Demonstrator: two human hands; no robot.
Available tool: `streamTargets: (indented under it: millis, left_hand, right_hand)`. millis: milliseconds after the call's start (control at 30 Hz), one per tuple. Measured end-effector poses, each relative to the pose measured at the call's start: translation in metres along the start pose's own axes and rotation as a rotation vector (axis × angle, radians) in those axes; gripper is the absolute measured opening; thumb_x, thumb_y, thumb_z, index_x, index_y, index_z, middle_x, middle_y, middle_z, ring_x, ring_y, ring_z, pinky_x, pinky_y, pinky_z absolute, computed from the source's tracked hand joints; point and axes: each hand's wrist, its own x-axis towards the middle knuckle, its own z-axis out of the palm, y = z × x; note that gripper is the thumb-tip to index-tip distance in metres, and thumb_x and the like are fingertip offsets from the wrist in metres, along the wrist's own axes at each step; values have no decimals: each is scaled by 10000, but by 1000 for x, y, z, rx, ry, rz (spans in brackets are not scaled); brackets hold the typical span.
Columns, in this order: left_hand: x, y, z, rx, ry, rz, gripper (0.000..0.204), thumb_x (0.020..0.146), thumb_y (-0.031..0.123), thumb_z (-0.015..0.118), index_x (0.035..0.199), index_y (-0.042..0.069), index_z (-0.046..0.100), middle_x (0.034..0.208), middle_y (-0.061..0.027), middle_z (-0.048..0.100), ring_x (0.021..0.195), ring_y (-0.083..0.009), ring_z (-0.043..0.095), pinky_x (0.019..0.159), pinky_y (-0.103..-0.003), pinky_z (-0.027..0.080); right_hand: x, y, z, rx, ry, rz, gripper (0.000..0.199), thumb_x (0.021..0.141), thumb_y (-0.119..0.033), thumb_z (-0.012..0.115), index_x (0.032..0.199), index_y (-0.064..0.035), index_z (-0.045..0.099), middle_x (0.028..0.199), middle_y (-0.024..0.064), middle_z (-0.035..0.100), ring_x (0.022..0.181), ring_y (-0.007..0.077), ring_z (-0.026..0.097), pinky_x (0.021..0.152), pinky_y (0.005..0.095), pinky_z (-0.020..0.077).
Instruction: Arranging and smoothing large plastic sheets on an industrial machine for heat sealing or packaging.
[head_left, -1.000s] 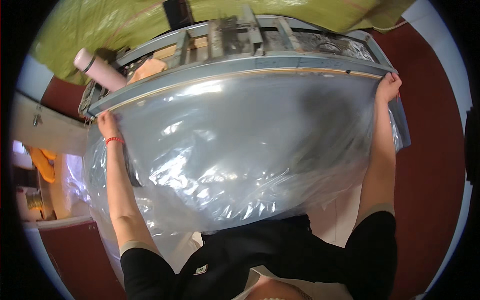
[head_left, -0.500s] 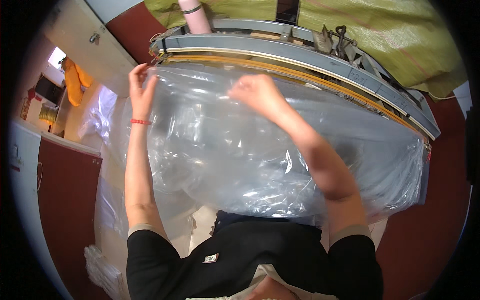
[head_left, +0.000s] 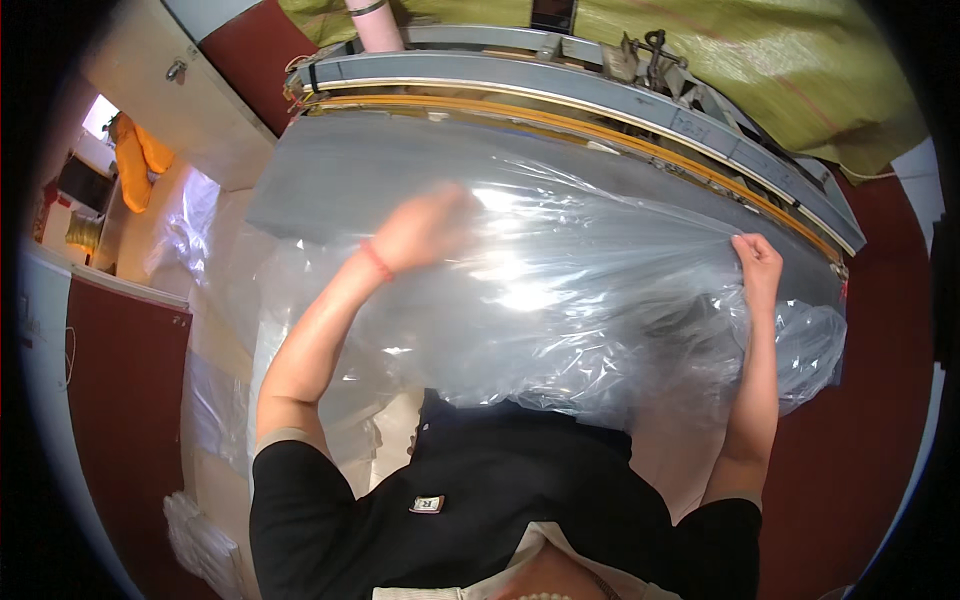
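Observation:
A large sheet of clear plastic film (head_left: 560,300) lies crumpled and shiny over the grey work table (head_left: 330,165). My right hand (head_left: 762,262) pinches its far edge toward the right, and taut creases run from the fingertips leftward. Smeared by motion, my left hand (head_left: 428,222) is over the middle-left of the film, a red bracelet (head_left: 378,260) at its wrist; its fingers cannot be made out. Behind the table runs a long grey metal bar (head_left: 560,82) with orange strips (head_left: 480,112) along its near side, apparently a bag-sealing machine.
A pink bottle (head_left: 376,27) stands behind the bar at the left. Metal clamp parts (head_left: 660,62) sit behind it farther right. Green woven sheeting (head_left: 740,80) hangs at the back. More clear plastic (head_left: 205,545) lies at lower left, near a dark red panel (head_left: 125,390).
My right hand has swung far to the right, pulling the film's edge with it. My left hand has left the far left corner and moved right and nearer. The table's far left is now uncovered.

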Motion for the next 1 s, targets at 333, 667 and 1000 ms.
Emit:
streamTargets:
  millis: [333, 667, 1000]
  left_hand:
    - [-12, 1, -86, 641, -397, -231, 161, 707, 185, 507, 766, 74, 608, 687, -144, 585, 662, -326, 561, 609, -400, 446]
    - [-26, 81, 40, 229, -72, 154, 640, 651, 196, 691, 1199, 71, 385, 1117, -136, 490, 1031, -251, 482, 804, -358, 404]
    - [-24, 23, -146, 145, -516, -438, 138, 726, 83, 537, 842, 38, 597, 753, -68, 609, 738, -122, 578, 682, -255, 455]
  right_hand:
    - [-34, 126, -223, -521, 317, -6, 230, 791, -209, 614, 793, 18, 581, 619, 21, 522, 617, 74, 437, 585, 236, 391]
    - [-29, 160, -215, -573, 449, 101, 309, 797, -303, 603, 823, 4, 578, 631, 87, 528, 598, 103, 440, 582, 261, 395]
    - [-39, 160, -241, -752, 434, 210, 342, 798, -392, 558, 880, -64, 612, 770, 134, 609, 679, 254, 568, 638, 343, 431]
